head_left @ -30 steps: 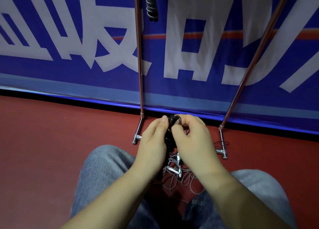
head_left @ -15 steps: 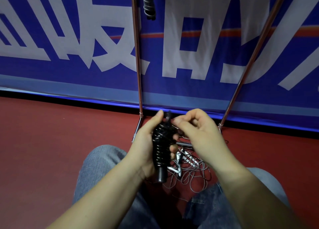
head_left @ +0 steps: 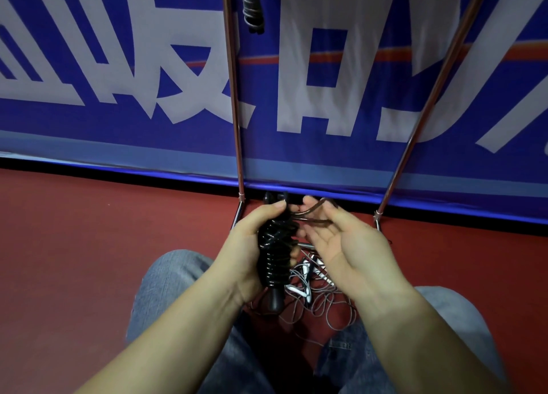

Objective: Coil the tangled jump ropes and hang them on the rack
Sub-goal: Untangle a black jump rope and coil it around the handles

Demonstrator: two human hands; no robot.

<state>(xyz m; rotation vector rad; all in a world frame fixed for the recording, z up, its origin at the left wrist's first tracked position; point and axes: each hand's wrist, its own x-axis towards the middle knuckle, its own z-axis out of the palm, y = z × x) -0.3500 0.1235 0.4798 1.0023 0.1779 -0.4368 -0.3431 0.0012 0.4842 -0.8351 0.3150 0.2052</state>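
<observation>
Hand [head_left: 243,245] gripping coiled rope [head_left: 275,251], red floor [head_left: 89,245], blue banner [head_left: 355,162]

Two bare forearms, no sleeves, no watch, no rings or bands at either wrist. Left hand [head_left: 247,245] and right hand [head_left: 350,245] ungloved, nails short and plain. Below, both legs in faded blue-grey denim jeans [head_left: 178,290], woven texture showing at the knees, with a stitched seam and what looks like a small pocket edge on the right thigh.
</observation>
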